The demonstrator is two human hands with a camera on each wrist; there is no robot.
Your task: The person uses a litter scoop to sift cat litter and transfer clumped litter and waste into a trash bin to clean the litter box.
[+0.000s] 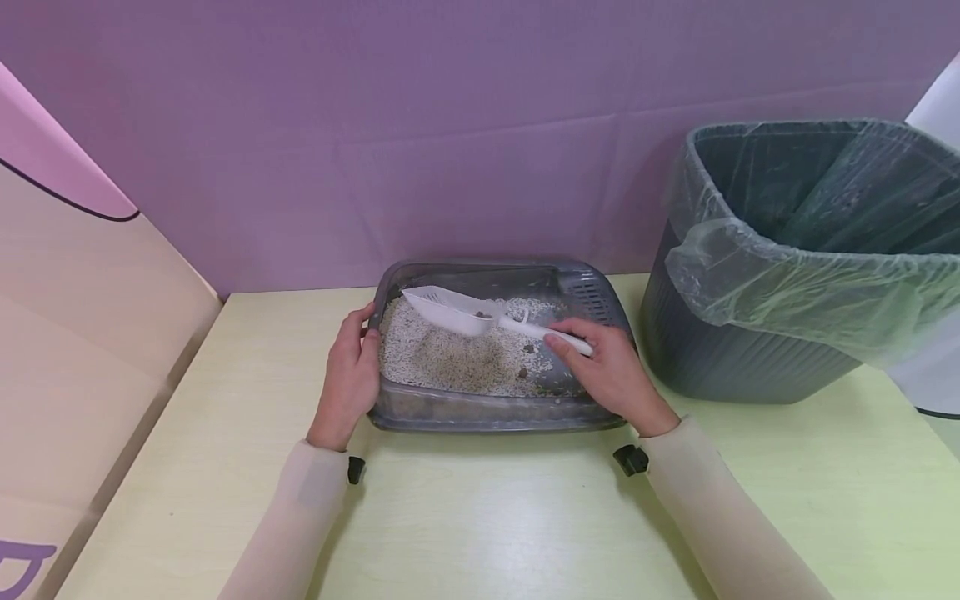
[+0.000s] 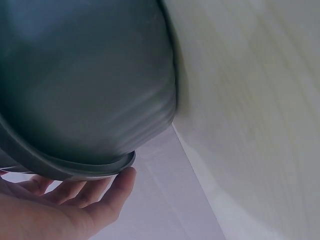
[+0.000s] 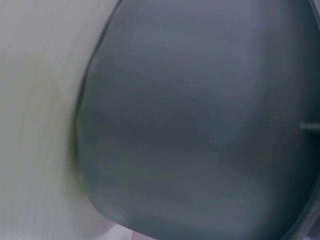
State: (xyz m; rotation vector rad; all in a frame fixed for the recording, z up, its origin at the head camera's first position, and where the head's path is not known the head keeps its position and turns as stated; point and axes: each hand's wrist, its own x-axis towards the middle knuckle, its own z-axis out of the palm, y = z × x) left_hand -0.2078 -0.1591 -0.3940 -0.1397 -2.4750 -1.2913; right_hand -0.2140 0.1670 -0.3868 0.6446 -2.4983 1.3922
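A grey litter box (image 1: 495, 412) with pale granular litter (image 1: 405, 342) stands on the table. My right hand (image 1: 611, 371) grips the handle of a white litter scoop (image 1: 450, 310), whose slotted head is over the litter and points left. A small brown clump (image 1: 483, 314) lies in the scoop near the handle. Several other brown clumps (image 1: 522, 372) sit at the right of the litter, below the scoop. My left hand (image 1: 350, 379) holds the box's left rim; in the left wrist view, its fingers (image 2: 117, 195) meet the rim from outside. The right wrist view shows only the box's outer wall (image 3: 190, 125) and some tabletop.
To the right of the box stands a tall dark grey trash bin (image 1: 738, 358), lined with a clear plastic bag (image 1: 795, 287) folded over its rim. A purple wall panel (image 1: 450, 167) rises right behind the box. The pale wooden table (image 1: 487, 533) extends in front.
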